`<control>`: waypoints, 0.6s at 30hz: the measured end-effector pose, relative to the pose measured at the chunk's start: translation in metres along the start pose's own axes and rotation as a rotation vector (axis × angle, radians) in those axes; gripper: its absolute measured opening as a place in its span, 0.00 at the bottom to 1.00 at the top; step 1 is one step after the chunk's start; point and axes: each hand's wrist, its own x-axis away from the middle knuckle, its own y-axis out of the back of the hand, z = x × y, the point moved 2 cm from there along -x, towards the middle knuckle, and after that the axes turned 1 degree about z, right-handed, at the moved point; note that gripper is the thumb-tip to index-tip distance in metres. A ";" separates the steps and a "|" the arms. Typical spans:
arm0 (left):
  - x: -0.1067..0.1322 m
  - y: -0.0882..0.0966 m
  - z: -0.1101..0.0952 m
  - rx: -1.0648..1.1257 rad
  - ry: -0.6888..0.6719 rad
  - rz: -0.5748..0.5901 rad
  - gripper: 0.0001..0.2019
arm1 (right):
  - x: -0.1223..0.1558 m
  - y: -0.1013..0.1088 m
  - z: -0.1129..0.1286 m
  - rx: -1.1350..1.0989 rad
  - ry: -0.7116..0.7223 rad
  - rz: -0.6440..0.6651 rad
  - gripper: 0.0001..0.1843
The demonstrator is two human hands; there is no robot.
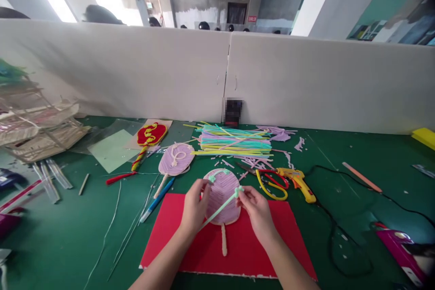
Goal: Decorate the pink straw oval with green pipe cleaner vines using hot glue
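A small pink fan (222, 197) woven from pipe cleaners lies on a red sheet (272, 249), its stick handle pointing toward me. A mint-green pipe cleaner (220, 208) crosses the fan's face. My left hand (194, 206) pinches the fan's left edge near a mint loop at the top. My right hand (256, 210) pinches the green pipe cleaner's upper end at the fan's right edge. Both hands are closed.
On the green table: a pile of coloured pipe cleaners (234, 141), a second pink fan (176, 159), a red and yellow fan (151, 135), yellow-handled scissors (270, 183), a yellow glue gun (299, 181) with black cord, a blue pen (157, 200). White partition behind.
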 end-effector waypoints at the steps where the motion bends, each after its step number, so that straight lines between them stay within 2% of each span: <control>1: -0.003 0.005 0.005 -0.042 0.032 -0.087 0.10 | -0.003 0.004 0.002 -0.044 0.002 -0.051 0.18; 2: -0.006 0.009 0.010 -0.087 0.056 -0.149 0.10 | -0.005 0.008 0.003 -0.085 -0.001 -0.105 0.18; 4: -0.012 0.013 0.019 -0.177 0.071 -0.184 0.11 | -0.009 0.018 0.006 -0.153 -0.018 -0.209 0.17; 9: -0.020 0.009 0.029 -0.312 0.074 -0.036 0.15 | -0.006 0.042 0.008 -0.235 -0.072 -0.387 0.17; 11: -0.021 0.007 0.030 -0.264 0.086 0.001 0.17 | 0.002 0.051 0.006 -0.256 -0.078 -0.434 0.18; 14: -0.022 0.006 0.030 -0.059 0.097 0.043 0.16 | 0.018 0.063 0.002 -0.278 -0.057 -0.494 0.18; 18: -0.023 0.009 0.026 0.163 0.142 0.097 0.17 | 0.036 0.066 -0.001 -0.249 -0.039 -0.478 0.20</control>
